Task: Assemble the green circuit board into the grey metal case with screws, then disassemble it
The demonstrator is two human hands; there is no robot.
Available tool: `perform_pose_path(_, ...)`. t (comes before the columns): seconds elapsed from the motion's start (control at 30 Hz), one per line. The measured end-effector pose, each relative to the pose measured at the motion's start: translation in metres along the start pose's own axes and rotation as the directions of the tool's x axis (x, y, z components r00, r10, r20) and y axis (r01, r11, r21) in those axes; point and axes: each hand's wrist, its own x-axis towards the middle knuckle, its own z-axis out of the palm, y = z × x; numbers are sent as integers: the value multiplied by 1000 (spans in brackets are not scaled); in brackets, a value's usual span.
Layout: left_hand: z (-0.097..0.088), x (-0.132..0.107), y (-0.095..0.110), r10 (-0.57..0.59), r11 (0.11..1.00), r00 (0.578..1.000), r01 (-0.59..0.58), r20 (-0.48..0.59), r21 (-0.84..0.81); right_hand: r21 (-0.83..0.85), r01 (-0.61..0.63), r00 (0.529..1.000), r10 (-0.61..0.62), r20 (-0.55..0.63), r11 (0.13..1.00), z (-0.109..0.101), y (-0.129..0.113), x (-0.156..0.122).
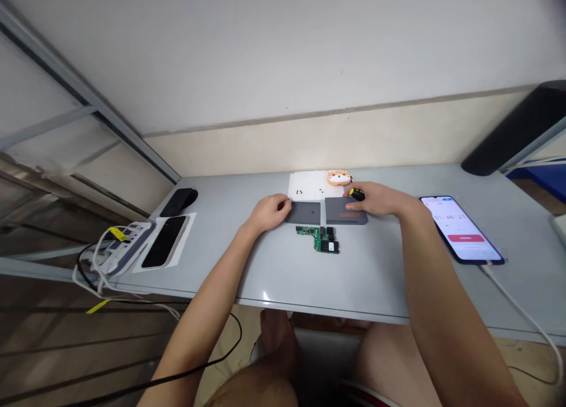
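Observation:
My left hand (270, 212) is closed, its curled fingers at the left edge of a flat dark grey cover (305, 213) lying on the table. To the right of that sits a thicker grey case (340, 209) with a row of slots along its front side and a brownish label. My right hand (375, 199) grips the case's right part, thumb on top. Tucked in the same hand is a small black-and-yellow object (356, 193), perhaps a tool handle; the rest of it is hidden. A green circuit board (317, 233) with black connectors lies in front of both grey parts.
Behind the parts, a white sheet (309, 186) bears several tiny dark pieces and an orange animal-faced case (339, 178). A lit phone (464, 233) charges at right. At left are a dark phone (164, 242), a black object (179, 202) and a power strip (132, 245) with cables.

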Motion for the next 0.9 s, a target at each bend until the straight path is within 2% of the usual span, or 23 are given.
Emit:
perform_pose_path(0.23,1,0,-1,8,1000,1000,-8,-4,17,-12,-37,999,37,21,999,-2,-5,-5)
perform_pose_path(0.47,1,0,-2,15,999,1000,-15,7,29,-47,35,999,-34,9,998,-2,1,-1)
perform_pose_path(0.63,-1,-1,-1,1,1000,1000,-1,16,23,-53,-2,1000,3,10,999,-2,2,1)
perform_pose_path(0.9,-4,-2,-1,0,1000,999,-1,38,11,-94,4,1000,-5,-11,996,0,1,2)
